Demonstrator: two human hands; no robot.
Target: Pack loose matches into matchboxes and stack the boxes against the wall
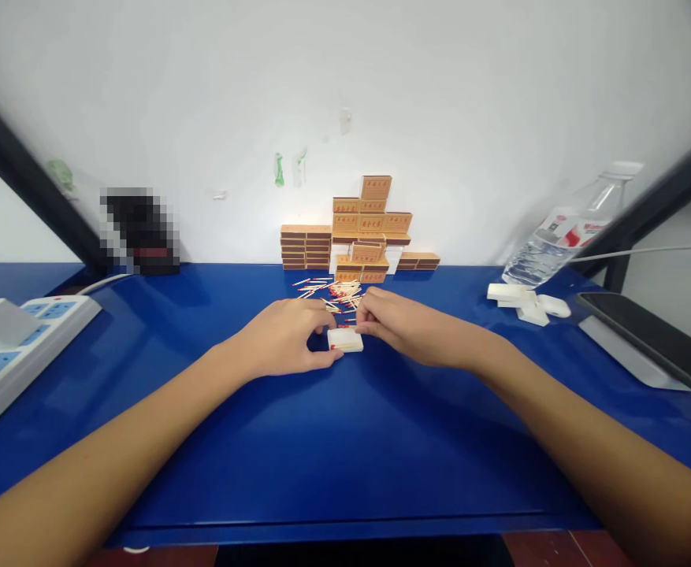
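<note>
On the blue table, a small white matchbox tray (346, 339) lies with a red-tipped match along its near side. My left hand (289, 335) grips the tray's left end between thumb and finger. Just above the tray's right end, my right hand (395, 324) is pinched on a match, whose red tip points left. Behind both hands is a loose pile of matches (345, 290), wooden with red heads, partly hidden by my fingers. Stacked orange matchboxes (372, 223) stand beyond the pile against the wall.
A white power strip (38, 331) lies at the left. To the right are a tilted water bottle (558, 232), several small white objects (516, 295) and a dark phone (652, 331). A pixelated dark object (141, 232) is at the back left.
</note>
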